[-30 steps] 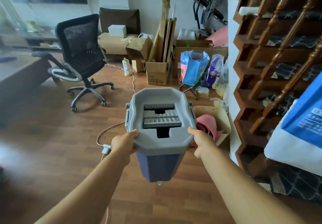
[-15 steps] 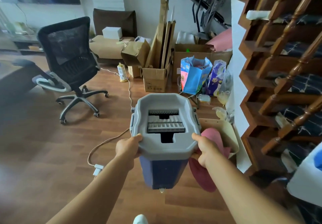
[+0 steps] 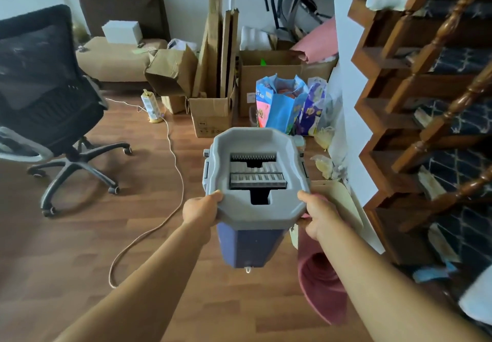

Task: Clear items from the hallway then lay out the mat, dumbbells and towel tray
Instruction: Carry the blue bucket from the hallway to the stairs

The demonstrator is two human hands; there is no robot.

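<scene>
I carry a mop bucket (image 3: 255, 208) with a grey wringer top and a blue body, held in the air in front of me above the wooden floor. My left hand (image 3: 201, 210) grips the near left edge of its grey rim. My right hand (image 3: 318, 215) grips the near right edge. A rolled pink mat (image 3: 322, 285) lies on the floor just below and right of the bucket, partly hidden by my right arm. A beige tray (image 3: 343, 203) lies by the white wall behind my right hand.
A black office chair (image 3: 50, 118) stands on the left. A cable (image 3: 170, 203) snakes across the floor. Cardboard boxes (image 3: 213, 112) and coloured bags (image 3: 285, 104) crowd the far wall. A wooden staircase (image 3: 426, 102) rises on the right.
I have walked forward with the bucket. The boxes, bags and chair have come closer, and the pink mat now lies beside my right arm. Both hands keep the same grip.
</scene>
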